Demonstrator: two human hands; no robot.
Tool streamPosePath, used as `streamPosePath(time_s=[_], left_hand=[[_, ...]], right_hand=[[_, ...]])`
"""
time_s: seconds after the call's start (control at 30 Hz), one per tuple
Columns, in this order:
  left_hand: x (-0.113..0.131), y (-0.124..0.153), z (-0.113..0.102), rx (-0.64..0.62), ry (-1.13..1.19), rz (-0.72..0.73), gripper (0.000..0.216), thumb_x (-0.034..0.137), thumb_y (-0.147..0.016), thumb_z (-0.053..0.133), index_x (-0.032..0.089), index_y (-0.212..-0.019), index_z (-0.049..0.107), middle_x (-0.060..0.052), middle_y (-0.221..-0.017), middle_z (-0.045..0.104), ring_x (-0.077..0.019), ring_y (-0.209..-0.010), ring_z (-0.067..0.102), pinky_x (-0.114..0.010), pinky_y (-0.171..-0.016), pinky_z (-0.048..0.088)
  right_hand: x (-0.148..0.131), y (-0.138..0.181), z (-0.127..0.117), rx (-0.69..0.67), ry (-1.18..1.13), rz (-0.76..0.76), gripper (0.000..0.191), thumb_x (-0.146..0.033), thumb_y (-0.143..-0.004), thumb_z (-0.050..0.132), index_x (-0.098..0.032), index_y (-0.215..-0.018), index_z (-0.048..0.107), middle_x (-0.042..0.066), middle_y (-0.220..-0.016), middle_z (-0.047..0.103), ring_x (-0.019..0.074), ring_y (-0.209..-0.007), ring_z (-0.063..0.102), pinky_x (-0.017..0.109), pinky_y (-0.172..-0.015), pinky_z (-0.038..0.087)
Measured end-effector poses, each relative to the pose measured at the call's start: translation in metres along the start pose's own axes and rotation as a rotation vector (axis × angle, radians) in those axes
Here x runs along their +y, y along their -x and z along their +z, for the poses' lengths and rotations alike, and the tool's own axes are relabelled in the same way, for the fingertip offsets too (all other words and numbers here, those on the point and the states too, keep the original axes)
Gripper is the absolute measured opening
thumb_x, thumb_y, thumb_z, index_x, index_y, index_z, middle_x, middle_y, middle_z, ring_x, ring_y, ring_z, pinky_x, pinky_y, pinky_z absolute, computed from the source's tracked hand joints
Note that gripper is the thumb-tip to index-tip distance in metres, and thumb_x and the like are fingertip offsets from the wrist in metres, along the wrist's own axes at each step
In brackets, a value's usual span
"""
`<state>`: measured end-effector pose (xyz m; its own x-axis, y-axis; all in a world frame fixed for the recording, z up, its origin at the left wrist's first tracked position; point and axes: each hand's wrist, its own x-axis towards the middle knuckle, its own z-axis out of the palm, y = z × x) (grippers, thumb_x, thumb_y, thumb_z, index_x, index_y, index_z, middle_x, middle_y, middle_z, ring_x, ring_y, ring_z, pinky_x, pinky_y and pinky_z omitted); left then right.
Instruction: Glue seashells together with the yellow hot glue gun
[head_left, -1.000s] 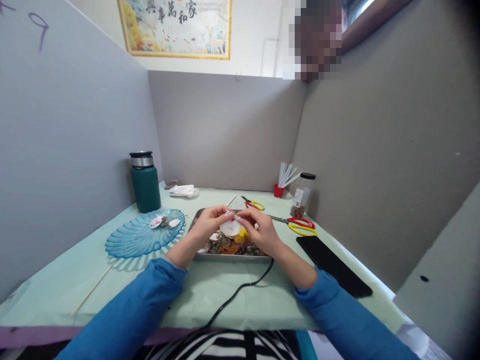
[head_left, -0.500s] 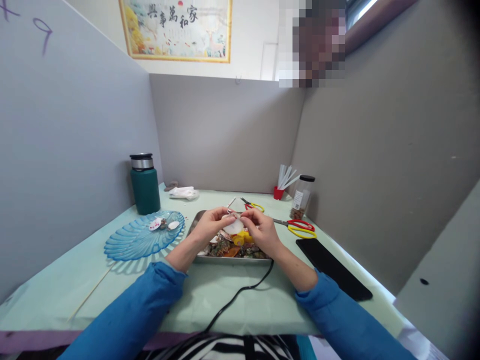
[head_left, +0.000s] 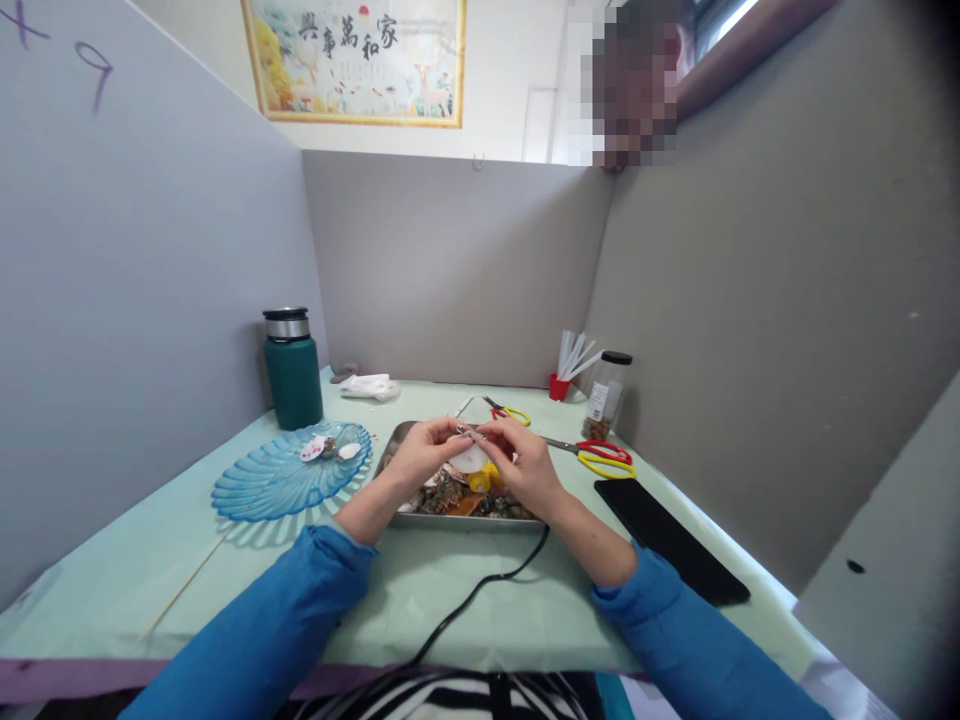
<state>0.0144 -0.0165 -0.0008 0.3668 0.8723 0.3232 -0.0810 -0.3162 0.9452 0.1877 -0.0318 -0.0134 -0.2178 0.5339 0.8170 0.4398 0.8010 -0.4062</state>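
Barely anything has shifted since a second ago: both hands stay over the tray, and the white shell (head_left: 471, 459) now sits tucked further under the fingers, showing less of its face. The left hand (head_left: 421, 460) and the right hand (head_left: 526, 466) meet fingertip to fingertip, each pinched shut on the shell's upper edge, where a thin grey sliver shows; what that sliver is cannot be told.

Below them the metal tray (head_left: 388, 453) holds a heap of dark and orange shells with a yellow piece (head_left: 485, 478) just under the white shell. The blue glass plate (head_left: 262, 490), left of the tray and just beside it, carries a few small shells (head_left: 327, 448) near its far rim. A red cup (head_left: 557, 386) at the back holds white sticks, and the jar (head_left: 604, 397) next to it has brown bits in its bottom.

The tray's near rim lies well back from the table edge, with open cloth between, crossed only by a black cable (head_left: 480, 583). On the right, large scissors (head_left: 602, 456) and a black phone (head_left: 670, 540) narrow the room beside the right forearm. A wooden skewer (head_left: 184, 585) lies near the left front edge, and grey partitions close three sides.
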Motion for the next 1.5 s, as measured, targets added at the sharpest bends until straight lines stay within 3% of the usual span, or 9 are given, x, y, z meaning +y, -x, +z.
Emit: streamPosePath(time_s=[0.13,0.27,0.43,0.7,0.83,1.0,1.3,1.5], left_hand=[[-0.0001,-0.0006,0.0016,0.01,0.002,0.009,0.035,0.04,-0.068,0.071,0.014,-0.09,0.065,-0.002,-0.078,0.067,-0.0128,-0.066,0.059,-0.022,-0.061,0.046],[0.0024,-0.0005,0.0021,0.086,0.035,0.006,0.032,0.041,-0.068,0.071,0.012,-0.082,0.063,-0.001,-0.069,0.064,-0.0112,-0.06,0.057,-0.021,-0.057,0.044],[0.0023,-0.0005,-0.0012,0.15,0.077,-0.01,0.032,0.041,-0.065,0.073,0.013,-0.077,0.062,0.001,-0.063,0.063,-0.0096,-0.053,0.054,-0.02,-0.052,0.04],[-0.0012,-0.0014,-0.0031,0.051,0.074,-0.061,0.033,0.041,-0.068,0.071,0.013,-0.084,0.063,-0.001,-0.072,0.065,-0.0115,-0.06,0.057,-0.022,-0.056,0.045],[0.0006,-0.001,-0.0002,0.069,0.045,-0.008,0.034,0.036,-0.066,0.074,0.014,-0.088,0.062,-0.001,-0.078,0.065,-0.0114,-0.065,0.059,-0.022,-0.06,0.046],[0.001,-0.0019,0.0005,0.114,0.028,-0.015,0.035,0.038,-0.065,0.074,0.013,-0.086,0.062,-0.001,-0.072,0.065,-0.0113,-0.059,0.057,-0.022,-0.055,0.044],[-0.0012,-0.0009,-0.0046,0.033,0.028,-0.027,0.031,0.036,-0.066,0.074,0.013,-0.085,0.065,-0.001,-0.075,0.067,-0.0114,-0.062,0.058,-0.022,-0.059,0.045],[0.002,0.0004,-0.0009,0.03,0.036,-0.037,0.033,0.036,-0.067,0.073,0.013,-0.089,0.064,-0.001,-0.074,0.065,-0.0105,-0.061,0.058,-0.021,-0.058,0.046]], right_hand=[[-0.0006,-0.0001,-0.0003,-0.014,0.028,-0.01,0.016,-0.028,-0.088,0.052,-0.02,-0.096,0.063,0.005,-0.081,0.061,0.0153,-0.069,0.055,0.027,-0.064,0.044],[-0.0001,0.0012,0.0007,-0.018,-0.012,0.06,0.02,-0.032,-0.086,0.056,-0.019,-0.1,0.057,0.001,-0.073,0.058,0.0122,-0.057,0.051,0.025,-0.057,0.042],[-0.0008,0.002,0.0015,-0.084,0.054,0.091,0.02,-0.037,-0.085,0.058,-0.019,-0.076,0.056,0.0,-0.067,0.057,0.0111,-0.055,0.049,0.024,-0.053,0.038],[0.0013,0.0024,0.0018,-0.094,0.062,0.1,0.023,-0.034,-0.087,0.054,-0.017,-0.071,0.055,-0.002,-0.06,0.053,0.0099,-0.053,0.045,0.022,-0.052,0.034],[0.0032,0.0024,0.0016,-0.102,0.042,0.127,0.023,-0.033,-0.087,0.053,-0.018,-0.07,0.054,-0.002,-0.059,0.053,0.0102,-0.052,0.045,0.022,-0.052,0.034],[0.0021,0.0019,0.0008,-0.078,-0.012,0.138,0.019,-0.034,-0.088,0.051,-0.018,-0.078,0.055,-0.001,-0.064,0.055,0.011,-0.056,0.047,0.023,-0.054,0.036],[0.0025,0.0022,0.0,-0.099,-0.053,0.129,0.016,-0.031,-0.089,0.049,-0.018,-0.084,0.056,-0.001,-0.067,0.055,0.0116,-0.059,0.048,0.023,-0.055,0.036],[0.0034,0.0023,0.0008,-0.072,-0.101,0.196,0.02,-0.034,-0.088,0.05,-0.018,-0.077,0.056,-0.002,-0.061,0.05,0.0108,-0.054,0.044,0.023,-0.051,0.034]])
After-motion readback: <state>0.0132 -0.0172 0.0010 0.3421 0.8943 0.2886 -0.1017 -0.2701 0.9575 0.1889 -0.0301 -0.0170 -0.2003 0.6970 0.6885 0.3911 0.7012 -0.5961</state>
